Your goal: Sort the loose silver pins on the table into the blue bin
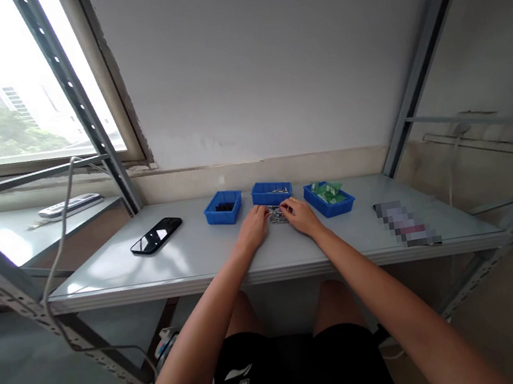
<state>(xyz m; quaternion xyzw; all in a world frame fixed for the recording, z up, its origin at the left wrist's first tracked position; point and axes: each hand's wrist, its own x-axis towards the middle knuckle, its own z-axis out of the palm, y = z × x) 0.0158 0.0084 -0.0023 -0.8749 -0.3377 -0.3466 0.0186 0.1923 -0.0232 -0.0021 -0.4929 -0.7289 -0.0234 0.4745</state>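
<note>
A loose pile of small, thin, shiny metal pieces lies on the table between my hands; their exact kind is too small to make out. My left hand rests at the left edge of the pile, its fingers bent and drawn together. From the other side my right hand reaches the pile with thumb and fingers pinched. What either hand's fingertips hold is too small to tell. Just behind the pile stands a blue bin with a few similar metal pieces inside.
Left of it, a blue bin holds small black parts. Another blue bin on the right holds green-and-white packets. A black phone lies on the left of the table, a blurred flat item on the right. Metal posts frame both sides.
</note>
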